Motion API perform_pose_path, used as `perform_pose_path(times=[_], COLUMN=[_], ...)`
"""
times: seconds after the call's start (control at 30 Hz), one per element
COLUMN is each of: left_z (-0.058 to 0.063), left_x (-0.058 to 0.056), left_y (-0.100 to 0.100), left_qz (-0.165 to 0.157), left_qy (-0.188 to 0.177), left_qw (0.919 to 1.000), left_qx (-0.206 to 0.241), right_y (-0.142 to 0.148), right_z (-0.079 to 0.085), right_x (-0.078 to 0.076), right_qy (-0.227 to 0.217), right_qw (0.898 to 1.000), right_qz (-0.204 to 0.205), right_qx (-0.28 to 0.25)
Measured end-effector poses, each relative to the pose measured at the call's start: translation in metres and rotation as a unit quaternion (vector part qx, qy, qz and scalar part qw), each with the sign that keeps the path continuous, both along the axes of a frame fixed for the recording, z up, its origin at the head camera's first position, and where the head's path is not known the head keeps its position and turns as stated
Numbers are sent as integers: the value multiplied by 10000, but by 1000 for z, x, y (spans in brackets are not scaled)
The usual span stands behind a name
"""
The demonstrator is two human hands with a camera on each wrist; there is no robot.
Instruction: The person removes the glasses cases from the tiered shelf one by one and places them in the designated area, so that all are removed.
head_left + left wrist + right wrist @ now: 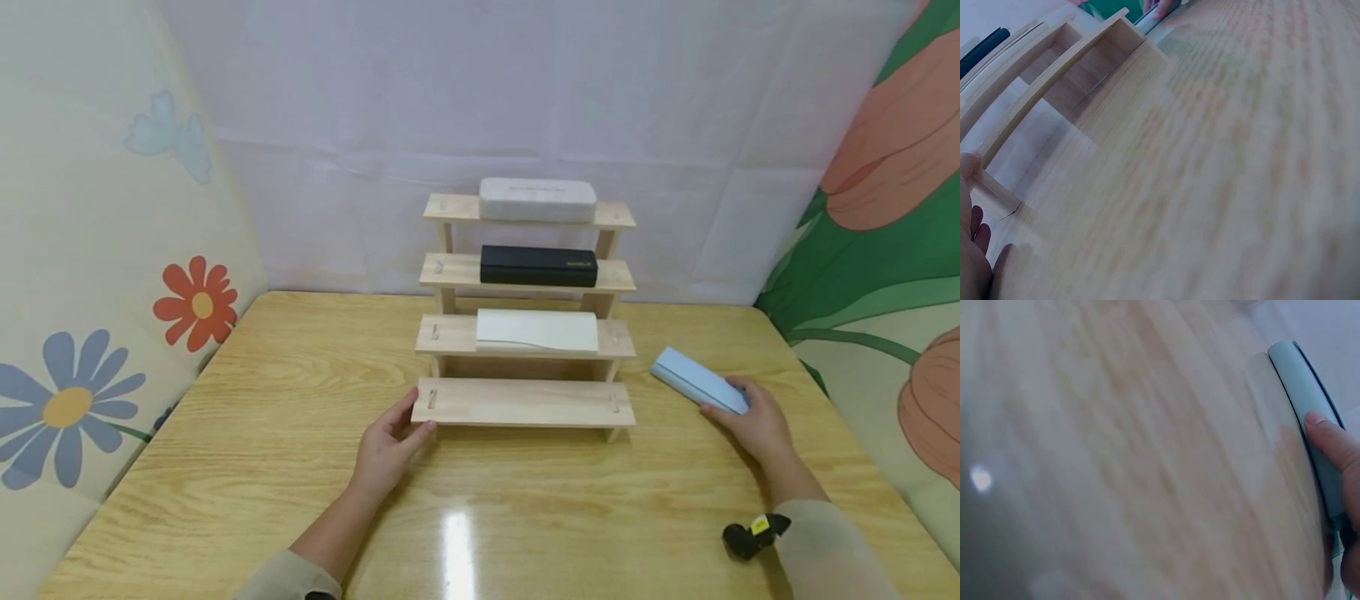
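Observation:
A light blue glasses case [697, 379] lies slantwise on the table to the right of a wooden tiered stand [525, 402]. My right hand [759, 421] grips the case's near end; in the right wrist view the thumb presses along the side of the blue case [1307, 394]. At the stand's lowest step, my left hand [386, 454] holds the left end, its thumb at the front edge. The left wrist view shows that hand [971, 250] at the corner of the step [1016, 119]. Nothing lies on this lowest step.
Above, the stand bears a white flap case [536, 330], a black case [538, 266] and a whitish case [537, 200] on top, one per step. The wood-grain table [300, 400] meets a white cloth backdrop [360, 167] behind. Flowered panels stand at both sides.

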State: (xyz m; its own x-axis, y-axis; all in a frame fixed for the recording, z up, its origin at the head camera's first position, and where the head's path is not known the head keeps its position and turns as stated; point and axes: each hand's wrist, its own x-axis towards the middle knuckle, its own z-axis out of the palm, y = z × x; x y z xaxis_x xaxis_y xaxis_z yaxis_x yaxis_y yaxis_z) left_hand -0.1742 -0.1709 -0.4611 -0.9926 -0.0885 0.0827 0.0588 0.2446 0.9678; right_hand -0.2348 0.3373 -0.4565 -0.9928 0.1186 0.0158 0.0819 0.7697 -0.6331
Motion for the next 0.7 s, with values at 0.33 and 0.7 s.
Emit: perform_pose_path(times=[0.33,0.7], left_z=[-1,-1], left_x=[0,-1], left_y=[0,0], left_qz=[28,-6], left_qy=[-10,-14], left_qw=[10000,10000], left_qx=[44,-17], right_y=[1,6], right_z=[-4,-3], right_x=[-1,11], right_qy=[40,41], right_qw=[10000,9998], right_qz=[-1,-200], right_qx=[40,-24])
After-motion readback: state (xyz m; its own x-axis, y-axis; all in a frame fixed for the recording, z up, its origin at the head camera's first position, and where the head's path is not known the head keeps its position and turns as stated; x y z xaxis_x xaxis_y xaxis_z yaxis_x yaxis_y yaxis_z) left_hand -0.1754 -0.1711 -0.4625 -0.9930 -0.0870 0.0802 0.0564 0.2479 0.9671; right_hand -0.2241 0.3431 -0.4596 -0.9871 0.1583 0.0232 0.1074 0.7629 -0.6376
